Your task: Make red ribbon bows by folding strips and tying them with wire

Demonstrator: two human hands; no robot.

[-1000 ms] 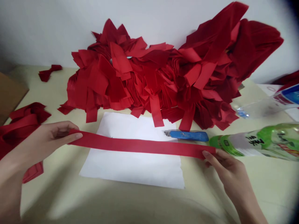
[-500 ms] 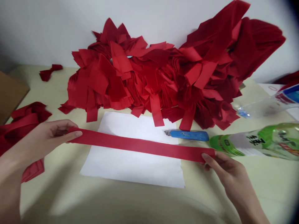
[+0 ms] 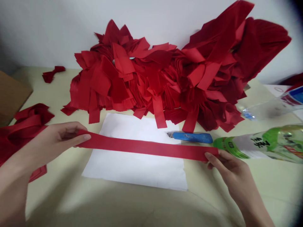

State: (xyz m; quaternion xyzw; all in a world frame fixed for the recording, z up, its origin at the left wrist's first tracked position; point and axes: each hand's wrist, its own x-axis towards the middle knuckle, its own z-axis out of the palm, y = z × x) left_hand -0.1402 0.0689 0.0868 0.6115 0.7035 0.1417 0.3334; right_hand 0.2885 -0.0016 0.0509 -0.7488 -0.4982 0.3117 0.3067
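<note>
A long red ribbon strip (image 3: 146, 148) stretches between my hands, above a white sheet of paper (image 3: 134, 171). My left hand (image 3: 68, 135) pinches its left end between thumb and fingers. At the other end, my right hand (image 3: 224, 162) grips the strip with the thumb on top. Just beyond the strip lies a blue utility knife (image 3: 191, 137), its blade tip pointing left over the paper's edge. Behind it rises a large heap of red strips (image 3: 156, 78), many of them folded or bundled.
Near my right hand lies a green-labelled bottle (image 3: 258, 142), with a clear plastic bottle (image 3: 267, 107) behind it. More red strips (image 3: 33, 116) lie beside my left forearm. A small red scrap (image 3: 53, 74) and a cardboard box (image 3: 13, 97) are at the far left.
My left hand has shifted slightly right with its end of the strip, and the strip's right end sits a little higher. Both hands keep their hold.
</note>
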